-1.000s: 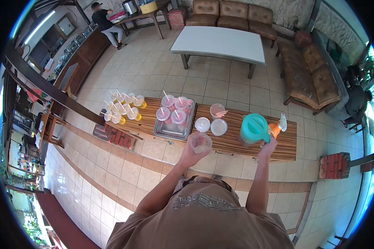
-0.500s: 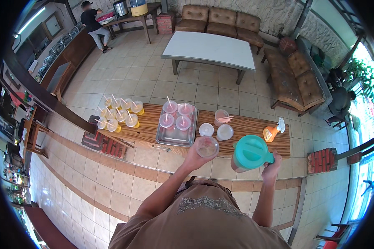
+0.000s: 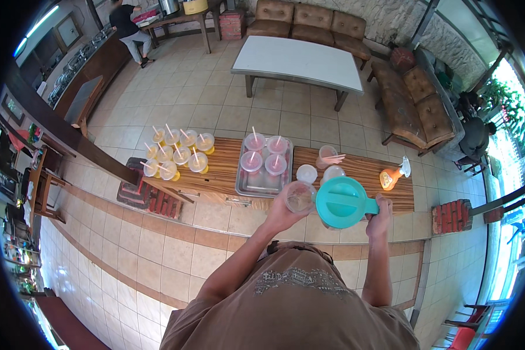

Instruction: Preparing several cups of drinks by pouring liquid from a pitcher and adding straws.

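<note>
Head view, and both hands are busy! Right hand (image 3: 381,214) closed around the handle of the turquoise-lidded pitcher (image 3: 340,202); left hand (image 3: 281,214) gripping 1 clear cup (image 3: 300,197), its round mouth facing up. Look at the line: handle out to the right, the handle-to-front axis running left-right, front end aimed at the cup. Lid and rim meet in this view; contact, I can't tell. Both sit at the counter (image 3: 223,156)'s near edge, wood grain showing rightward to the orange spray bottle (image 3: 393,175), while the metal tray (image 3: 252,189) with 4 pink drinks (image 3: 265,156) crowds the left. Pale print on the brown shirt (image 3: 297,312), too small to read!
</note>
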The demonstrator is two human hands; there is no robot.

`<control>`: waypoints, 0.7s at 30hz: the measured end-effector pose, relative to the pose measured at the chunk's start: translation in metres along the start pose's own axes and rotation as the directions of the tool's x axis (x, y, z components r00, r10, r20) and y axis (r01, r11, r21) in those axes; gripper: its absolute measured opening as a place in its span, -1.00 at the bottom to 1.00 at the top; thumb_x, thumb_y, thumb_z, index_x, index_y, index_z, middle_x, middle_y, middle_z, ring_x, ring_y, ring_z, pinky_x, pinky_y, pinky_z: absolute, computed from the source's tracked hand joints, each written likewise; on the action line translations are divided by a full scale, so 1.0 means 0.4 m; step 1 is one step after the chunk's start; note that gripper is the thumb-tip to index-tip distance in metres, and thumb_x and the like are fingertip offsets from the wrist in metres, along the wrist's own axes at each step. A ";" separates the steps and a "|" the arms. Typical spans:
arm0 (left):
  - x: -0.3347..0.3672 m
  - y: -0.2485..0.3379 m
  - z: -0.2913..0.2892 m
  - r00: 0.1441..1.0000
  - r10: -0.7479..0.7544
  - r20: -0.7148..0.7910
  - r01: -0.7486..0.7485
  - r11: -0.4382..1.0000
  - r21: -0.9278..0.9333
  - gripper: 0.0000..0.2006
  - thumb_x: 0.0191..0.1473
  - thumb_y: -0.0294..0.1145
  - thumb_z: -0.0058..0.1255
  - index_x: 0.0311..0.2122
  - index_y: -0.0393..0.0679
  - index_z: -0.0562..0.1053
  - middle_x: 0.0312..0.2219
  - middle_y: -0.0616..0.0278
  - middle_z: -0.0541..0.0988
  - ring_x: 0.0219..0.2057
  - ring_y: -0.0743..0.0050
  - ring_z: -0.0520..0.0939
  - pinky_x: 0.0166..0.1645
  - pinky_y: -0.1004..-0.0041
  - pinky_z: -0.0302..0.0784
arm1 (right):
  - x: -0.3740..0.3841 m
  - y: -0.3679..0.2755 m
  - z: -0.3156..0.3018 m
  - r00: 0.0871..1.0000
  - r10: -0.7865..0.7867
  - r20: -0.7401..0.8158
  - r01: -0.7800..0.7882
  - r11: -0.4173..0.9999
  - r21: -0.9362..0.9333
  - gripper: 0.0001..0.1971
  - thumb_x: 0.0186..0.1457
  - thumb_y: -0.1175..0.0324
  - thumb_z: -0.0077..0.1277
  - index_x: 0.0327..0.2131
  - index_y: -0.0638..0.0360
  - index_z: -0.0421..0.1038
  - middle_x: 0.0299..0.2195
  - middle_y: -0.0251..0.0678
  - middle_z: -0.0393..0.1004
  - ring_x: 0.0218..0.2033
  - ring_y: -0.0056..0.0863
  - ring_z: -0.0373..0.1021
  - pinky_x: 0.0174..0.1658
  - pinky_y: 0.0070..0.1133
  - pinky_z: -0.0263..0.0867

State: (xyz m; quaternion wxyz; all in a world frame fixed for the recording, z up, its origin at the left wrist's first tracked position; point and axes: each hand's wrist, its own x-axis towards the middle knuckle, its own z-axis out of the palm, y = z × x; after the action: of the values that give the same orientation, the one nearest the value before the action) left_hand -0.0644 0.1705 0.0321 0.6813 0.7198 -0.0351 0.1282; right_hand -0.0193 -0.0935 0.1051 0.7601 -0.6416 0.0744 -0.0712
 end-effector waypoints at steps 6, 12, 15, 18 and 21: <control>-0.018 -0.014 -0.043 1.000 -0.013 -0.011 0.013 1.000 -0.006 -0.25 -0.14 -0.40 0.49 0.16 -0.19 0.33 -0.02 0.16 0.52 0.06 0.33 0.55 0.19 0.31 0.46 | -0.012 -0.027 0.105 0.974 0.045 -0.221 -0.062 0.995 -0.073 -0.59 0.29 0.20 -0.02 -0.64 0.00 0.18 -0.70 -0.57 0.13 -0.72 -0.77 0.04 -0.66 -0.64 -0.11; -0.038 0.000 -0.051 0.998 -0.028 -0.051 0.030 0.999 0.038 -0.28 -0.14 -0.43 0.48 0.14 -0.19 0.34 -0.02 0.14 0.53 0.05 0.32 0.56 0.18 0.30 0.47 | 0.015 -0.046 0.085 0.986 0.016 0.168 0.010 0.988 -0.153 -0.49 0.32 0.23 -0.01 -0.73 -0.02 0.12 -0.74 -0.60 0.12 -0.72 -0.78 0.02 -0.65 -0.64 -0.07; -0.041 -0.005 -0.044 0.998 -0.007 -0.069 0.008 1.000 0.014 -0.29 -0.13 -0.44 0.47 0.14 -0.19 0.33 -0.02 0.14 0.54 0.06 0.31 0.56 0.19 0.29 0.47 | 0.028 -0.053 0.065 0.963 0.014 0.270 0.049 0.973 -0.225 -0.74 0.29 0.18 0.05 -0.38 0.03 0.23 -0.57 -0.52 0.25 -0.62 -0.78 0.11 -0.62 -0.67 -0.01; -0.044 -0.011 -0.037 0.997 -0.017 -0.069 0.019 0.999 0.028 -0.28 -0.12 -0.44 0.47 0.15 -0.19 0.32 -0.01 0.14 0.54 0.06 0.31 0.56 0.19 0.29 0.46 | 0.020 -0.075 0.101 0.969 -0.085 0.232 0.155 0.939 -0.307 -0.48 0.34 0.22 -0.05 -0.74 0.07 0.19 -0.75 -0.56 0.18 -0.72 -0.76 0.05 -0.63 -0.58 -0.08; -0.046 -0.015 -0.028 0.992 0.066 -0.111 -0.058 0.996 0.070 -0.27 -0.12 -0.33 0.50 0.14 -0.17 0.33 -0.10 0.14 0.58 -0.04 0.31 0.62 0.09 0.30 0.53 | 0.046 -0.081 0.088 0.922 -0.106 0.373 0.225 0.929 -0.292 -0.47 0.35 0.22 -0.05 -0.74 0.11 0.21 -0.76 -0.54 0.19 -0.71 -0.74 0.06 -0.61 -0.55 -0.08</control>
State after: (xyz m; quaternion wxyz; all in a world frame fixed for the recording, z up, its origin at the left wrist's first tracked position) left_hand -0.0824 0.1798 0.0224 0.6534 0.7324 -0.0145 0.1909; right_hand 0.0054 -0.0688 0.1427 0.6341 -0.7659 -0.1067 -0.0071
